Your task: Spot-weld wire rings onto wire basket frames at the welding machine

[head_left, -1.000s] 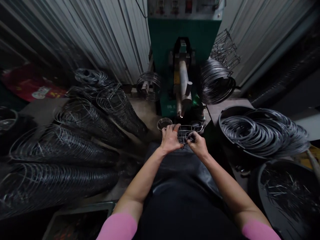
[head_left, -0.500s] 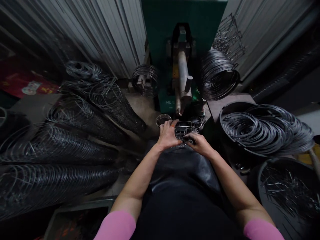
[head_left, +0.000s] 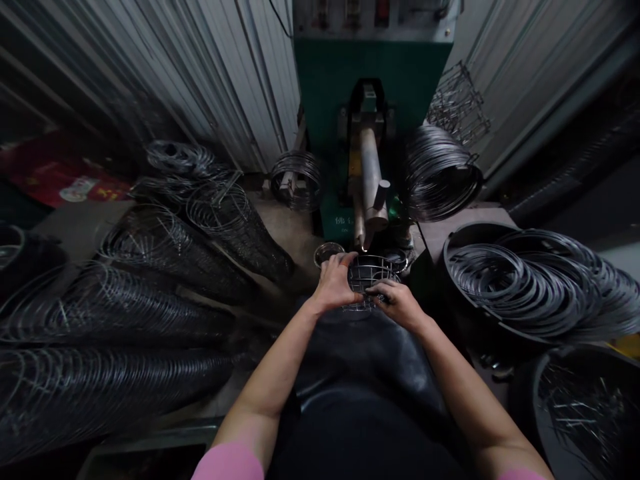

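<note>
A small round wire basket is between my hands, just below the glowing electrode tip of a green spot-welding machine. My left hand is wrapped round the basket's left side, thumb toward the front. On the right side, my right hand has its dark-tipped fingers pinched at the wires. Whether that hand also holds a loose piece of wire is too small to tell. The basket's lower part is partly hidden by my hands, above the dark apron on my lap.
Long stacks of wire rings lie at the left. At right stand a black tub of wire rings and a bin of short wire pieces. Wire coils hang beside the machine. A metal ring dish sits near my left hand.
The camera view has tilted up, so the machine's control panel shows and everything sits lower. Both hands keep nearly the same hold on the wire basket.
</note>
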Motion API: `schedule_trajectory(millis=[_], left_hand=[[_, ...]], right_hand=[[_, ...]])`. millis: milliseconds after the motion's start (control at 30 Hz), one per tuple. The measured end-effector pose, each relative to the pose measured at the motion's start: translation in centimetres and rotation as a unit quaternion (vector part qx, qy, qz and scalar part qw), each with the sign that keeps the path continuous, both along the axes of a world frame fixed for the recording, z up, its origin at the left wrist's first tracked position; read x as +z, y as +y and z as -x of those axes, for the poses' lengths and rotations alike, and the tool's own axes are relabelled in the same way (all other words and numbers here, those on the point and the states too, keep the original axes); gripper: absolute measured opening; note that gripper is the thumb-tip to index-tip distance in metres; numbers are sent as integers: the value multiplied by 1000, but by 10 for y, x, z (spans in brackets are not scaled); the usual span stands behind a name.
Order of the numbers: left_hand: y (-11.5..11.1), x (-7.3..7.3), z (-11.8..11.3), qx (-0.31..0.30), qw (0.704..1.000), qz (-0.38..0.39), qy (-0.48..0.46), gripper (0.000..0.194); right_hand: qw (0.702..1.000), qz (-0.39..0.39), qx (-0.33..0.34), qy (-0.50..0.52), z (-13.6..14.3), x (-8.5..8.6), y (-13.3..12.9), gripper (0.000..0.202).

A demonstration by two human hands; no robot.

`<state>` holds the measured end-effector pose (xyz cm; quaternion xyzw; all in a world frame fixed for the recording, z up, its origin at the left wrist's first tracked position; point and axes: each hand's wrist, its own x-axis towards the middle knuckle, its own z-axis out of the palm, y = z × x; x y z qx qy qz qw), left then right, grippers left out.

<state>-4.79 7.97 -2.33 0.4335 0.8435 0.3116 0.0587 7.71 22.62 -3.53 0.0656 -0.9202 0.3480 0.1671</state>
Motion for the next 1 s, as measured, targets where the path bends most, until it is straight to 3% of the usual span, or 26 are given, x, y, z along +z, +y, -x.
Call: schedule_trajectory(millis=[467,767,900,1000], left_hand=[[14,-1,34,28,999,-13,-32,88],[24,1,35,81,996,-10,-30,88],[32,1,45,94,994,-9,-50,86],[33,1,47,89,995,-12,-46,88]], right_hand=[[999,-46,-15,-23,38,16,13,22],[995,-57,-81,-18,43,8,14,30],[991,-18,-129,7,51,9,14,25],[974,91,-205,40,36,10,7,27]])
